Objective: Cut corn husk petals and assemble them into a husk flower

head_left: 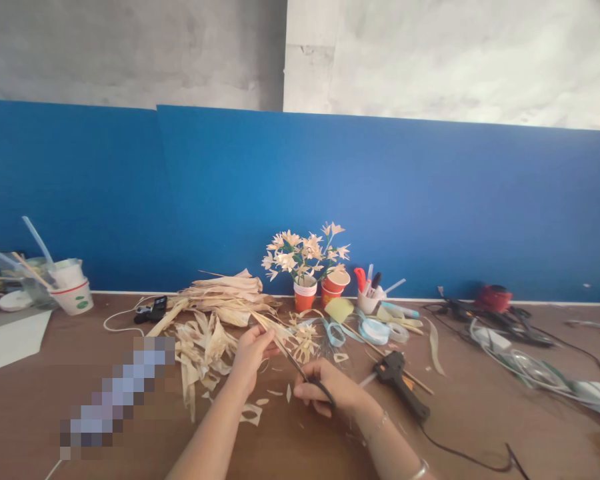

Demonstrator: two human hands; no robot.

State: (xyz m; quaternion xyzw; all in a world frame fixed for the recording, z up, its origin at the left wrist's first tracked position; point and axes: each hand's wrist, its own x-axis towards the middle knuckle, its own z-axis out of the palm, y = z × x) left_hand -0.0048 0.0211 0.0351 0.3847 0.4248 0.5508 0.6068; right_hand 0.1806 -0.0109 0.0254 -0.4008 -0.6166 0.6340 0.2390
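My left hand pinches a pale strip of dried corn husk over the middle of the table. Black-handled scissors are gripped in my right hand, their blades pointing up and left to the husk. Whether the blades touch the husk I cannot tell. Small cut husk scraps lie on the table below my hands. Left of my left hand is a loose heap of dried husks, with a stack of longer husks behind it. Beyond the scissors lie some husk flowers.
Husk flowers stand in red paper cups against the blue partition. A black glue gun lies right of my right hand, its cord trailing forward. Ribbon rolls, a pen cup and tangled cables occupy the right side.
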